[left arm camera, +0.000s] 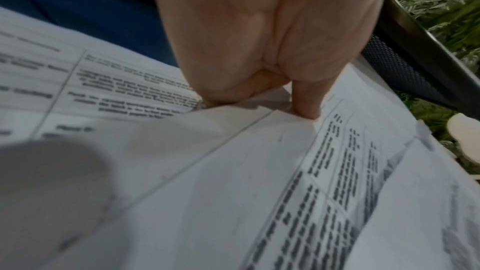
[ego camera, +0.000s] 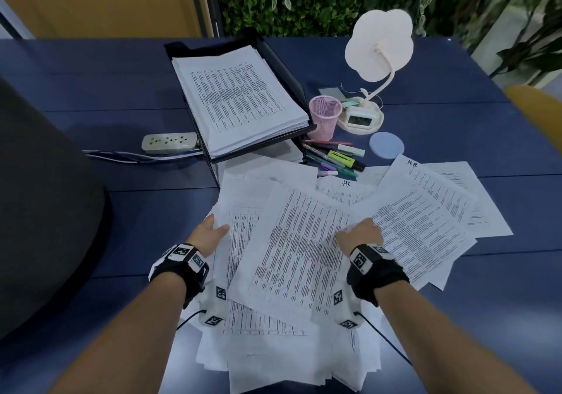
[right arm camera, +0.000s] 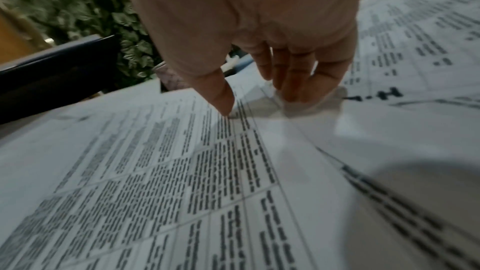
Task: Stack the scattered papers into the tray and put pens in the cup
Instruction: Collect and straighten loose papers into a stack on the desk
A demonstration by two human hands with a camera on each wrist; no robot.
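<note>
Scattered printed papers point(ego camera: 304, 247) lie fanned across the near middle of the blue table. My left hand point(ego camera: 217, 229) holds their left edge, thumb point(left arm camera: 306, 106) on top and the other fingers tucked under a sheet. My right hand point(ego camera: 359, 232) is on the right edge of the top sheet, with the thumb point(right arm camera: 226, 108) pressing the print and the bent fingertips point(right arm camera: 293, 89) slipped under a sheet's edge. Behind stands the black tray point(ego camera: 275, 58) with a paper stack point(ego camera: 237, 98). A pink mesh cup point(ego camera: 324, 116) stands empty beside it. Several pens and highlighters point(ego camera: 334, 157) lie between the cup and the papers.
A white desk lamp point(ego camera: 380, 49) with a clock base stands behind the cup. A round blue coaster point(ego camera: 386, 145) lies to its right. A power strip point(ego camera: 168, 142) with cables sits left of the tray. A dark chair back point(ego camera: 45, 211) fills the left.
</note>
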